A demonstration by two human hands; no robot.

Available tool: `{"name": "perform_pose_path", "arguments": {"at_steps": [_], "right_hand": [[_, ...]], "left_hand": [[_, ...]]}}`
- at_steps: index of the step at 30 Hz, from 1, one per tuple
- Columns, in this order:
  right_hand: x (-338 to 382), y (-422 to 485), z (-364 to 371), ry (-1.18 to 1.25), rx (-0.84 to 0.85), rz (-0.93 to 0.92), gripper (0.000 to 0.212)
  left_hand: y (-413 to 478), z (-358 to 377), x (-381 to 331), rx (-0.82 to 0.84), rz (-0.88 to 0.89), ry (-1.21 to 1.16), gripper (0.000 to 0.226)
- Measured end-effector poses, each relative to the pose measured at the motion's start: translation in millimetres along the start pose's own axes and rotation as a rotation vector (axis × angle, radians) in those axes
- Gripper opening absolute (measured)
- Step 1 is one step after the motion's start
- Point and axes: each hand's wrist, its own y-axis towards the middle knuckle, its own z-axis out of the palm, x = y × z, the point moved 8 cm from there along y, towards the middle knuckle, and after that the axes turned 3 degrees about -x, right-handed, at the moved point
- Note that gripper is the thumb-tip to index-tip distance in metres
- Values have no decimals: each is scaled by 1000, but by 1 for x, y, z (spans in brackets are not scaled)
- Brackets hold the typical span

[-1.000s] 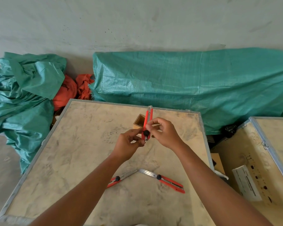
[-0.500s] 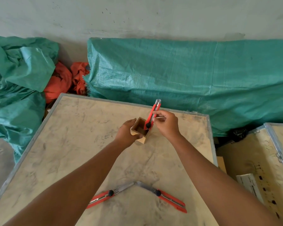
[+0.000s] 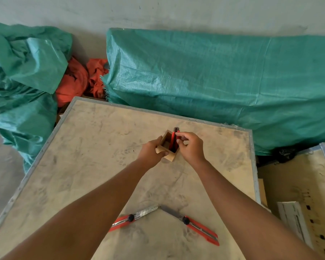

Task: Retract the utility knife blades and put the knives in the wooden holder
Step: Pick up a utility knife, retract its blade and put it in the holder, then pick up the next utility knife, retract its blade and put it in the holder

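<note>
A small wooden holder (image 3: 167,139) stands near the far side of the board. My left hand (image 3: 152,152) grips its left wall. A red utility knife (image 3: 173,139) stands upright inside it, its top end poking above the rim, and the fingertips of my right hand (image 3: 190,147) pinch that top end. Two more red knives lie near me with their blades out and tips almost meeting: one on the left (image 3: 133,218), one on the right (image 3: 193,225).
The work surface is a plywood board (image 3: 86,166) with a metal edge. Green tarps (image 3: 223,79) and orange cloth (image 3: 77,79) lie behind and left. A second crate lid (image 3: 296,184) with a white box (image 3: 293,220) sits to the right.
The red knife went from being held above the holder, down into it. My left hand moved from the knife to the holder's side. The camera view shifted closer.
</note>
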Motion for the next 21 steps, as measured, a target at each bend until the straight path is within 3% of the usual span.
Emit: {"name": "perform_pose_path", "arguments": {"at_steps": [6,11,21], "right_hand": [[0,-16,-10,60,-27,54,28],[14,-55,-14,133,-11,83,31],[44,-169,54,247,279,271,32]], "left_hand": [[-14,-8,-4,-31,43,-24,69],[-50,-30,12,-70,81,-27,48],[-149,-68,102,-57,25,-15,31]]}}
